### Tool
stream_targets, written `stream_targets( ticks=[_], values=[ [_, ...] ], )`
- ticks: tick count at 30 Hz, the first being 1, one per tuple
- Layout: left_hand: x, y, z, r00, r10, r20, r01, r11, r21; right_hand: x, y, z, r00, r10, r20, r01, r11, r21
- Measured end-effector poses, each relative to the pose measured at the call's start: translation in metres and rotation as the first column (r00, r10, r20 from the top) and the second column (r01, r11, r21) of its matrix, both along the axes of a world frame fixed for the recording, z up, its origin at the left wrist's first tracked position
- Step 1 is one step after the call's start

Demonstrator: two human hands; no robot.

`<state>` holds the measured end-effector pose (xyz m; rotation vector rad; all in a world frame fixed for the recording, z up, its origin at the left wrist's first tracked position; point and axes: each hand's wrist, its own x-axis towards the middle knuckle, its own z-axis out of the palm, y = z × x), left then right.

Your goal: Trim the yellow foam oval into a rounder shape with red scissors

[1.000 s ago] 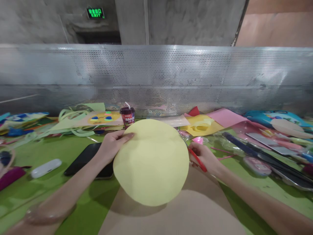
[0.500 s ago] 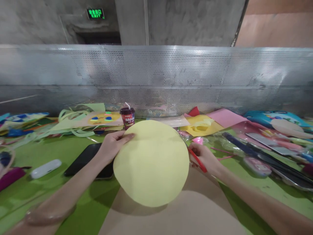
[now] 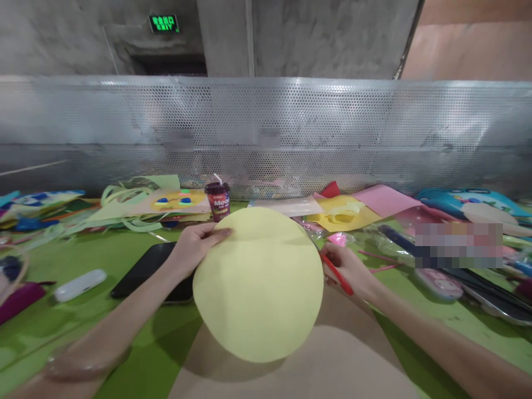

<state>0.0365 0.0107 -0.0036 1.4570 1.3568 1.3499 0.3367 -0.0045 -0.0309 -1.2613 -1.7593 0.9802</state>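
A round, pale yellow sheet of paper (image 3: 257,285) is held up in front of me. My left hand (image 3: 198,246) pinches its upper left edge, thumb on the near face. At the right edge, my right hand (image 3: 347,266) grips red-handled scissors (image 3: 337,275). Their blades lie along the paper's upper right rim, mostly hidden behind it. Below the circle, a larger beige sheet (image 3: 332,363) lies on the green table (image 3: 145,338).
A black tablet-like device (image 3: 143,270) and a white case (image 3: 80,285) lie to the left. Behind the circle stands a dark drink cup (image 3: 218,202) with a straw. Coloured paper (image 3: 353,213), a pink item (image 3: 438,284) and plastic packaging crowd the back and right, before a perforated metal panel (image 3: 291,127).
The paper circle's lower edge has tipped slightly down and toward me. Both hands keep their holds, with the scissors still at the right rim.
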Motion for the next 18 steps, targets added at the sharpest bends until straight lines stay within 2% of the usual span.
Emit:
stream_targets(
  ticks=[18],
  values=[
    [-0.0024,0.0011,-0.0005,0.999,-0.028,-0.045,0.027,0.999,-0.025,-0.0004,-0.0011,0.0032,0.999,0.003,0.051,-0.003,1.000,-0.003]
  ],
)
